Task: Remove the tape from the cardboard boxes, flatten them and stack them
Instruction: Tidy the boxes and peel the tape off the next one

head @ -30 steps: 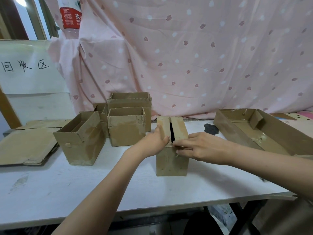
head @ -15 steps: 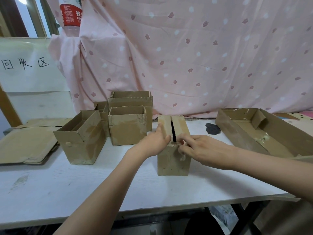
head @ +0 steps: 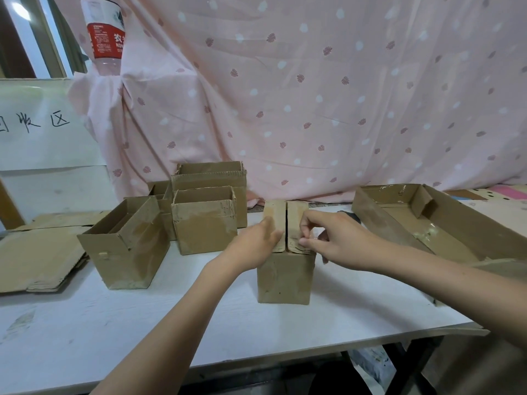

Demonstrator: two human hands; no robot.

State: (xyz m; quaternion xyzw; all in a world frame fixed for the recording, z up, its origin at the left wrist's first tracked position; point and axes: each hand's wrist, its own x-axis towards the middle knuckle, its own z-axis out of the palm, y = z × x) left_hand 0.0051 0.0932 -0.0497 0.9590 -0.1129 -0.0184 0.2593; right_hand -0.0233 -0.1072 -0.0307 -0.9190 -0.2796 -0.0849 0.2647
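Since the frame half a second earlier, the right hand [head: 339,240] has lifted off the box's near edge, and its thumb and fingertips now pinch a small pale strip of tape [head: 310,238] at the near end of the right top flap. The left hand [head: 256,243] has stayed put, fingers straight, pressing down on the left flap. The closed box [head: 283,258] stands upright near the middle of the white table [head: 114,332], its two top flaps meeting with a dark slit between them. To the left stand four open-topped boxes: one tilted box [head: 128,246] nearest, a small one [head: 204,220] behind it, a taller one [head: 211,181] at the back and one [head: 159,192] partly hidden; nothing shows inside them. Flattened cardboard [head: 37,252] lies stacked at far left. A long shallow box [head: 445,223] at right holds only shiny tape residue.
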